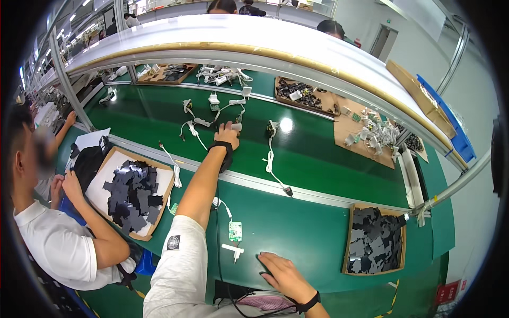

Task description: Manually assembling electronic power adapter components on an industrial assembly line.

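On the far left of the bench, a co-worker in a white shirt [58,244] sits close to your elbow, hands at the tray of black flat pieces [132,193]. Swing your arm back wide and you could knock that tray's edge or bump the co-worker's arm.

Further right, your left hand [228,135] is stretched far out over the green belt [318,153], fingers curled down onto a small white adapter [236,127] at the end of a white cable [196,130]; whether it is truly gripped or only touched, you cannot tell from here. Several cables lie tangled just beside it, so a quick pull may drag a neighbour along or snag a loop. Your dark wrist strap [221,151] has a cord running back under the arm, which could catch on the metal rail [275,186].

Nearer you, a small green circuit board [235,231] and a white plug piece [234,250] lie loose just beside your right hand [283,273], which rests flat and open on the bench, holding nothing. Slide that palm left and you may push them off. The second tray of black pieces [375,241] sits well apart on the right.
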A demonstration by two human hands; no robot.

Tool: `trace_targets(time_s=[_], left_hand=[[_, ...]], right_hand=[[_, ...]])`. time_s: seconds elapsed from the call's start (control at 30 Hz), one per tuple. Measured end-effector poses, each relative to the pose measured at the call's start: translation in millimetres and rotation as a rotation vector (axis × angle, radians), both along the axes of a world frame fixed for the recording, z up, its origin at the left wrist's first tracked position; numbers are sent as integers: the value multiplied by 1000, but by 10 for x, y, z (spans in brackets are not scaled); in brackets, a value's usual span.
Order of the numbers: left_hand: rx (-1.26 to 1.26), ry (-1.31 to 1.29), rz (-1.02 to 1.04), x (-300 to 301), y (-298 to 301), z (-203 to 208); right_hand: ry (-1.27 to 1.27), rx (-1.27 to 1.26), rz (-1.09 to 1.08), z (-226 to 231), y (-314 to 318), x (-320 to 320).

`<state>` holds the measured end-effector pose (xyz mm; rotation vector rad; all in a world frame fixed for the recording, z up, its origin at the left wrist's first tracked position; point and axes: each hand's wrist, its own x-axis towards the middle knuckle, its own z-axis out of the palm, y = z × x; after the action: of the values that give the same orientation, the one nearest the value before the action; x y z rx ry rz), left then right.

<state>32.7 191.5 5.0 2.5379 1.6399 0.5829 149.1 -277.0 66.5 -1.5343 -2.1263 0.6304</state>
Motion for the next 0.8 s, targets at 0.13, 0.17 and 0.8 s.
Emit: trace_targets(time_s=[0.13,0.17,0.8], left_hand=[[-129,-53,-25,63,-183,241],[-188,-83,-25,24,-304,394],[-1189,-1262,-872,-203,-3159,1206]], right_hand=[[-9,-4,-6,100,9,126],[-1,-37,-2,180,21,170],[367,196,-208,642,389,535]])
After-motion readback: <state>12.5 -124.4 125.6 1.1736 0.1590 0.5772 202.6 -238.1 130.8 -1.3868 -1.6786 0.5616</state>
